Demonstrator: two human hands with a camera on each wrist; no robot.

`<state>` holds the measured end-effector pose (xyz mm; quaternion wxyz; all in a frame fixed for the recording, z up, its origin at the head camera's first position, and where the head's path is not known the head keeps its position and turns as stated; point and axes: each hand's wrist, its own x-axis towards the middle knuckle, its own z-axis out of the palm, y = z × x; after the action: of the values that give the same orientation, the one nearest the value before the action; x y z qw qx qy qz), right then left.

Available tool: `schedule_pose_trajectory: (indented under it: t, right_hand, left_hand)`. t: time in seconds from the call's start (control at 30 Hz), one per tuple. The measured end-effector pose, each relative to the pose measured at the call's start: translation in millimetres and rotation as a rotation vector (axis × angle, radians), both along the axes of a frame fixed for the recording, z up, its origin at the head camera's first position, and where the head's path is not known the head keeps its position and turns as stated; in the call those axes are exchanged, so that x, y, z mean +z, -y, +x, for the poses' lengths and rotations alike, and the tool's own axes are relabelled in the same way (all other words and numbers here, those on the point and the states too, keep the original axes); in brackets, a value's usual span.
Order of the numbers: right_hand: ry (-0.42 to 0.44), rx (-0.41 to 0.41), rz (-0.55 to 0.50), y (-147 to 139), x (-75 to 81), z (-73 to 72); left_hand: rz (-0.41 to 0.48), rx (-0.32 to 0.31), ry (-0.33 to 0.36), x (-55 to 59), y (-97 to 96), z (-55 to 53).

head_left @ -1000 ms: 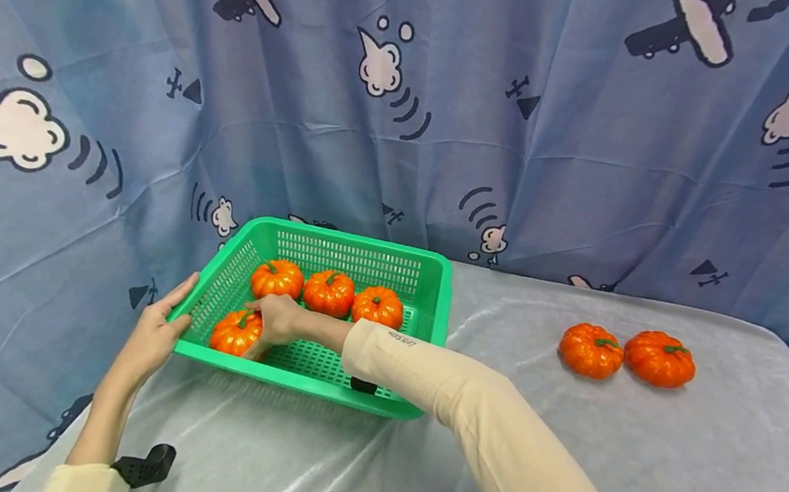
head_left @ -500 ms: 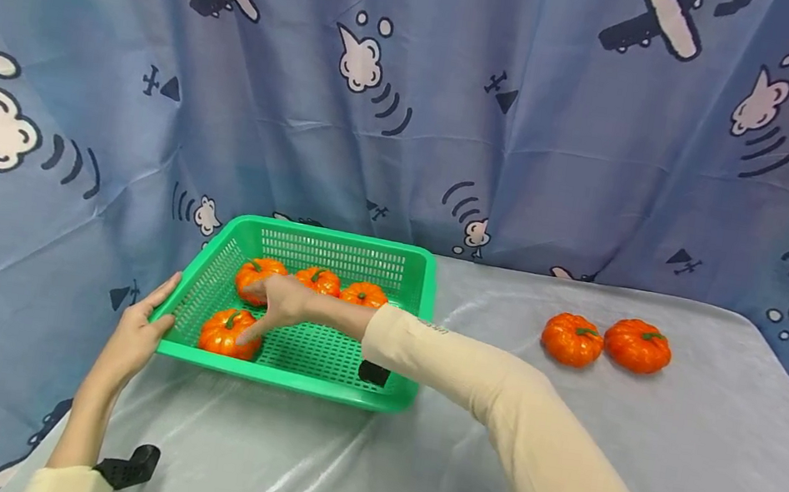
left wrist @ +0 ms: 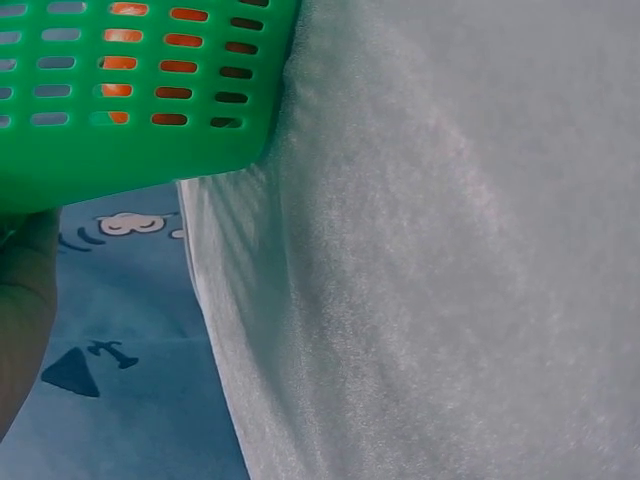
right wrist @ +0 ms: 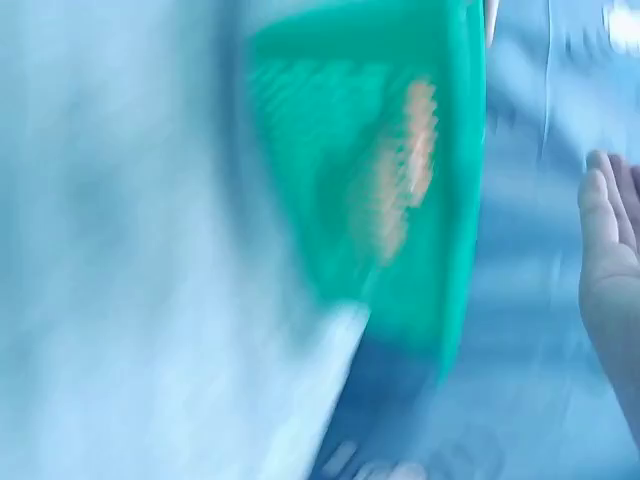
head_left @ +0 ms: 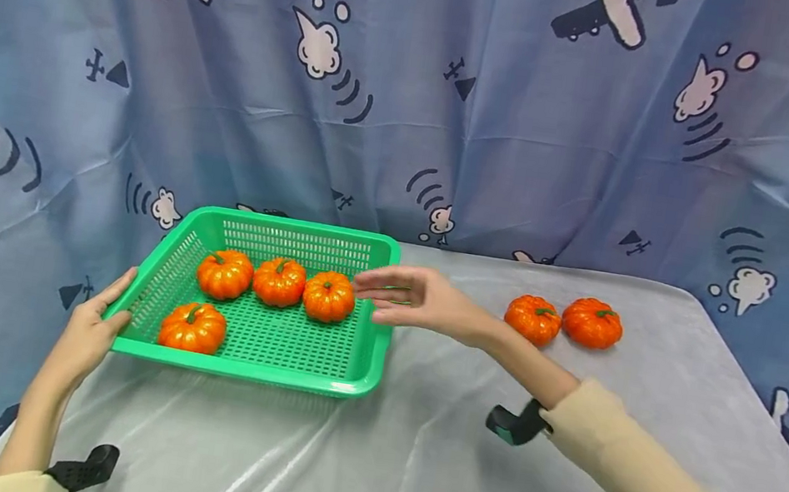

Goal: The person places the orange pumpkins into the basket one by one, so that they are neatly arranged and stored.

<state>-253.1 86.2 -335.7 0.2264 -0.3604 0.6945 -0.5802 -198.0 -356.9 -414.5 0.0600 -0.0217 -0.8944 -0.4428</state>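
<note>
A green plastic basket stands on the table's left part. Inside it lie three orange pumpkins in a back row, the left, the middle and the right one, plus another pumpkin at the front left. My left hand grips the basket's left rim near its front corner, thumb over the edge. My right hand hovers by the basket's right rim, fingers extended and holding nothing. In the right wrist view, which is blurred, the right hand shows at the right edge.
Two more pumpkins, one beside the other, sit on the grey-covered table at the back right. A blue curtain with printed planes hangs behind the table and along its left side.
My right hand has let go of the front-left pumpkin, lifted out of the basket and moved right, past its rim. My left hand stays on the basket. The head view has turned right.
</note>
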Motion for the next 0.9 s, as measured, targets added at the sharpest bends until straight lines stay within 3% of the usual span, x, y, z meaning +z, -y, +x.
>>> schedule_pose_trajectory:
  t: [0.13, 0.3, 0.43, 0.57, 0.77, 0.9]
  right_hand:
    - [0.01, -0.123, -0.037, -87.9, -16.6, 13.3]
    - [-0.03, -0.193, -0.102, -194.9, -34.9, 32.0]
    - [-0.021, -0.295, -0.11, -262.8, -46.1, 43.7]
    - [0.023, -0.418, -0.107, -306.2, -58.1, 45.9]
    - [0.063, -0.568, -0.183, -338.6, -71.2, 37.5]
    - [0.073, -0.597, -0.167, -351.3, -78.8, 28.2]
  left_hand:
    - [-0.011, -0.011, -0.023, 1.1, 0.9, 0.2]
    - [-0.019, -0.022, -0.016, -0.4, 3.0, 4.4]
    - [-0.047, -0.011, -0.025, -3.0, 4.0, 5.8]
    - [-0.057, 0.002, -0.018, -5.6, 5.8, 7.7]
    - [-0.056, 0.002, -0.001, -3.9, 6.0, 7.2]
    - [-0.05, 0.0, 0.016, -3.1, 2.2, 5.3]
